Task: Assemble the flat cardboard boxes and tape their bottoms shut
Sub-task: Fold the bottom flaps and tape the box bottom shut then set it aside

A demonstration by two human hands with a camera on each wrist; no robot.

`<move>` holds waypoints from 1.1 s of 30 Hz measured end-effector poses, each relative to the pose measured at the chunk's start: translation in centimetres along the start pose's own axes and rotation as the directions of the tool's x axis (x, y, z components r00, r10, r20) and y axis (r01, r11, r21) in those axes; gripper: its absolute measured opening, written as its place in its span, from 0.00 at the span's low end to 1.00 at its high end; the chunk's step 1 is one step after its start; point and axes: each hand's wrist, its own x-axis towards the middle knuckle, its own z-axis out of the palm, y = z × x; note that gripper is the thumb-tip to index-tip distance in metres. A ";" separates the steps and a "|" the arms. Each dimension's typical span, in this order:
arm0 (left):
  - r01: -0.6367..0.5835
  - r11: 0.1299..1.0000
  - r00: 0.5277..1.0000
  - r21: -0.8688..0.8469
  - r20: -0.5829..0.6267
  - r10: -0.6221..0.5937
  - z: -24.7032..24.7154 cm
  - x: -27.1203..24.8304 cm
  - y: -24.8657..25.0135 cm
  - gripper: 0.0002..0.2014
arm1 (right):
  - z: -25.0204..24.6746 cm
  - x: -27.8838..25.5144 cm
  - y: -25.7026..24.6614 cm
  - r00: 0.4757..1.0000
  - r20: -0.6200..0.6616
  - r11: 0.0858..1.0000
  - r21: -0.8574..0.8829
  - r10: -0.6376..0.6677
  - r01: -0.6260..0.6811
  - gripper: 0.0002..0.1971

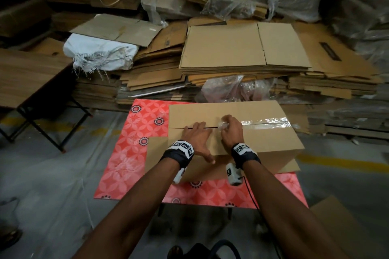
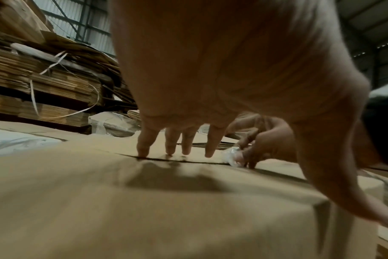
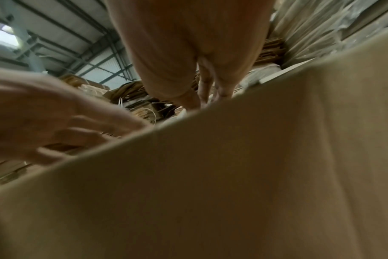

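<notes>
On the tabletop (image 1: 134, 153), box (image 1: 263, 143) bottom-up w/ clear tape (image 1: 265, 122) laid on the seam right of the right hand (image 1: 230, 130), whose grip pinches the tape's crumpled end; left hand (image 1: 196, 139) spread flat, pressing flaps; seam's left half untaped, flat stack (image 1: 242, 48) beyond still unassembled

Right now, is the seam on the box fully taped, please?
No, partly: clear tape covers the right half of the seam; the left stretch still shows a dark open gap.

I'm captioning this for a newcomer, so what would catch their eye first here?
First, the cardboard box on the red patterned table, its centre seam half covered by shiny clear tape. The left hand presses flat on the flaps while the right hand pinches the tape's crumpled end. Behind, flat cardboard stacks fill the background.
</notes>
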 end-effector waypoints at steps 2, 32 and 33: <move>-0.005 0.999 1.000 0.038 -0.015 0.005 0.3 -0.1 -0.2 0.59 | 0.1 -0.4 0.3 1.000 0.023 1.000 -0.008 -0.015 0.015 0.16; 0.050 0.978 0.999 -0.203 0.019 -0.047 -1.1 2.5 -2.7 0.49 | 1.9 2.0 -0.9 0.990 0.141 0.997 -0.073 0.008 0.003 0.18; 0.046 0.976 0.999 -0.213 0.012 -0.044 -1.0 2.5 -2.8 0.47 | 1.9 1.8 -0.6 0.992 0.124 0.999 -0.031 -0.016 0.019 0.19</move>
